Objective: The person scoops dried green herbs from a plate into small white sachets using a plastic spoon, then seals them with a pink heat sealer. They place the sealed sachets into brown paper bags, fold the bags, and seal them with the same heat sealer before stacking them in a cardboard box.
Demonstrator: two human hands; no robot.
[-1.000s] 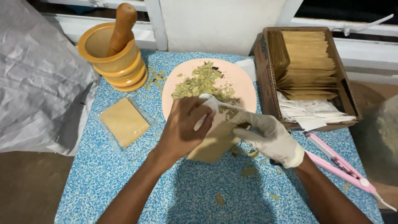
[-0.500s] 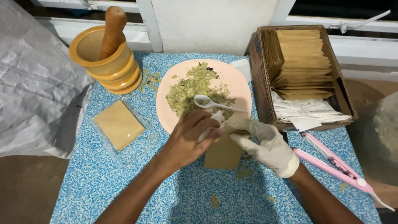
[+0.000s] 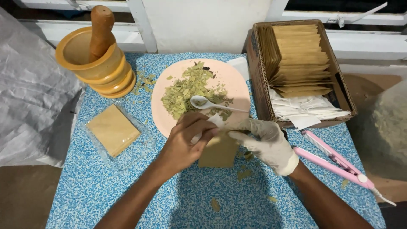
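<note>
Left hand (image 3: 183, 144): bare, closed around white sachet (image 3: 214, 123) at top of pouch.
Right hand (image 3: 266, 142): gloved, pinching spoon (image 3: 203, 101) handle, touching pouch.
Pouch (image 3: 219, 152): brown paper, upright between both hands, just below plate.
Plate (image 3: 231, 78): pink, heaped with leaves (image 3: 186, 91); spoon bowl resting there.
Nearby: mortar (image 3: 87, 63), box (image 3: 303, 70).

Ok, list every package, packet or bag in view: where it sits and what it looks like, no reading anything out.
Tan paper pouch: table centre, flat, rectangular, held between left hand and gloved right hand.
Cardboard box: right of pink plate, brown, open, holding stacked tan pouches and white sachets.
Clear packet: left on the table, with a tan square inside.
Grey plastic bag: far left, crumpled.
</note>
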